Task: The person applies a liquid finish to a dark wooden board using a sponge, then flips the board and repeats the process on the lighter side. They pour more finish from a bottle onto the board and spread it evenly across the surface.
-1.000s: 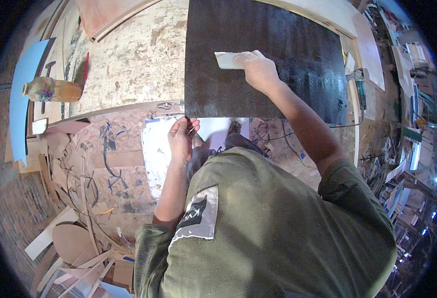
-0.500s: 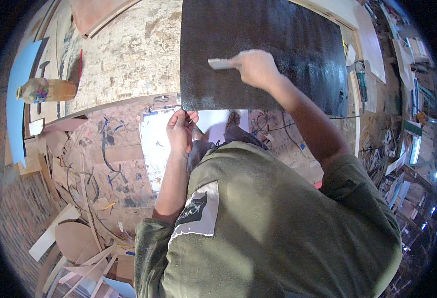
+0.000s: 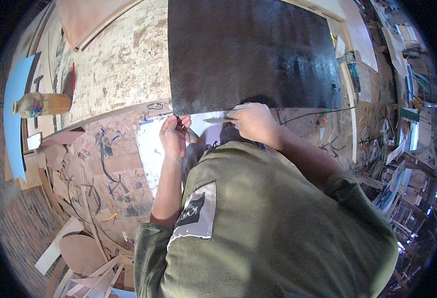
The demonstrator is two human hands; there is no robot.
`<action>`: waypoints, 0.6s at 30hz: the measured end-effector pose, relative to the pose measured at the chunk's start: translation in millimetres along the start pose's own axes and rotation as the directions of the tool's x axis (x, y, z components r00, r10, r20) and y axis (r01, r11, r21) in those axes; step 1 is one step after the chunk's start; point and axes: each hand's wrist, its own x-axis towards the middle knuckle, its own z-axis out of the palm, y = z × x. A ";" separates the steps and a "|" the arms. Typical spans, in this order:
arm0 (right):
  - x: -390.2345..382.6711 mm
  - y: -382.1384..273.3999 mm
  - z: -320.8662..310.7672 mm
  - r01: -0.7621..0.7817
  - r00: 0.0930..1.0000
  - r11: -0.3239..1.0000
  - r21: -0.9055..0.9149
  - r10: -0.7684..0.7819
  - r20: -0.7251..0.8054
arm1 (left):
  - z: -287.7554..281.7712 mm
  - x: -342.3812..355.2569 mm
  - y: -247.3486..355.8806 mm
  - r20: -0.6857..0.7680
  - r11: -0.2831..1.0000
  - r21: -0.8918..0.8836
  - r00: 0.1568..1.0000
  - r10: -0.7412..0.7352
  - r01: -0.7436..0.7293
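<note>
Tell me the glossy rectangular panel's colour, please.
The glossy rectangular panel is nearly black, clearest in head view.

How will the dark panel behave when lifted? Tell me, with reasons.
The dark panel is probably stiff: its near edge overhangs the pale bench without visible sag. Glossy patches suggest a slick, perhaps wet face. Broad and flat, it seems unlikely to roll.

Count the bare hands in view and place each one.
2. The left hand is at the near-left corner of the dark panel; the right hand is by its near edge, holding a flat tool. No others show.
</note>
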 end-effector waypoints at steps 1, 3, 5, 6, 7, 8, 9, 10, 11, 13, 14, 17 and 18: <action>-2.5 5.5 -7.9 -0.004 0.998 0.989 0.147 0.014 -0.065 | 0.2 -0.3 -1.3 0.006 1.000 -0.026 1.000 0.003 -0.003; 1.2 46.2 -13.4 -0.158 0.975 0.916 0.370 0.205 -0.092 | 3.6 -2.6 -2.6 -0.025 0.999 -0.034 1.000 0.011 -0.012; 10.0 80.0 -30.2 -0.194 0.925 0.854 0.483 0.323 -0.199 | 7.9 -6.4 -4.5 -0.037 0.998 -0.058 0.999 0.002 -0.004; 15.8 91.4 -46.3 -0.158 0.887 0.861 0.483 0.339 -0.314 | 10.8 -8.9 -7.1 -0.037 0.997 -0.078 0.999 -0.010 0.007; 26.1 105.5 -53.7 -0.100 0.872 0.930 0.354 0.254 -0.419 | 14.3 -11.9 -9.6 -0.037 0.995 -0.098 0.999 -0.022 0.018; 37.4 119.4 -60.1 -0.048 0.846 0.976 0.213 0.153 -0.510 | 18.3 -14.7 -12.8 -0.037 0.992 -0.119 0.999 -0.032 0.028; 49.3 130.8 -57.2 -0.052 0.864 0.995 0.089 0.090 -0.496 | 23.3 -18.4 -18.4 -0.047 0.997 -0.074 0.999 -0.022 0.018; 57.2 139.2 -53.7 -0.054 0.862 0.999 0.001 0.046 -0.506 | 30.9 -20.1 -25.2 -0.051 1.000 -0.028 0.999 -0.008 0.007; 64.4 146.6 -49.9 -0.056 0.860 0.995 -0.088 0.003 -0.511 | 39.2 -20.6 -32.2 -0.055 1.000 0.018 0.998 0.005 -0.004; 72.7 148.6 -43.9 -0.038 0.875 0.964 -0.265 -0.095 -0.475 | 48.6 -21.6 -45.9 -0.042 0.998 0.061 0.998 0.038 -0.035; 73.1 153.2 -44.5 -0.039 0.892 0.965 -0.259 -0.083 -0.445 | 53.5 -21.8 -52.8 -0.034 0.995 0.083 0.998 0.051 -0.048; 76.7 148.9 -69.9 -0.021 0.911 0.975 -0.219 -0.072 -0.405 | 53.7 -21.6 -64.5 -0.080 0.990 0.067 0.988 0.132 -0.127; 82.0 153.2 -76.9 -0.018 0.905 0.977 -0.211 -0.073 -0.418 | 50.5 -18.2 -69.7 -0.080 0.988 0.067 0.986 0.148 -0.143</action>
